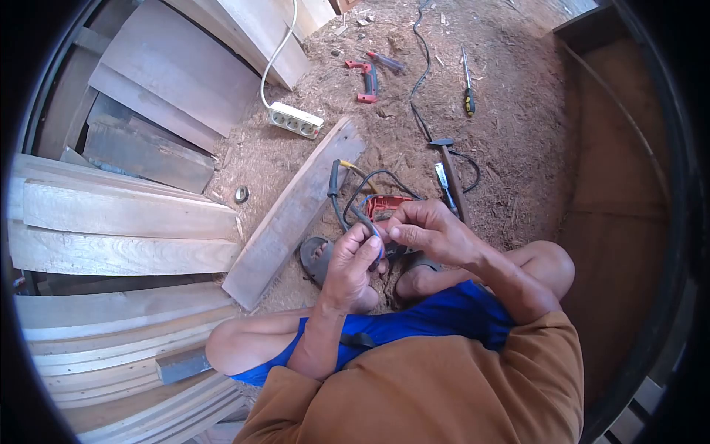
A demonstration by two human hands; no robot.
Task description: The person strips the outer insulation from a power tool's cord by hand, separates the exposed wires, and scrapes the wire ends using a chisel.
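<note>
Head view, mid-frame: I see the left hand [350,263] pinching a dark cable [360,215]; whether the right hand [435,234], fingers curled, holds anything, I can't tell. Cable seems light, springy; grip it mid-length.

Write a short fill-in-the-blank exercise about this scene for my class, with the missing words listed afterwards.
The left hand pinches the cable between its fingers and ____.
The screwdriver has a black and ____ handle.
The power strip shows ____ sockets.
The person's shorts are ____.

Missing words: thumb; yellow; three; blue.
</note>
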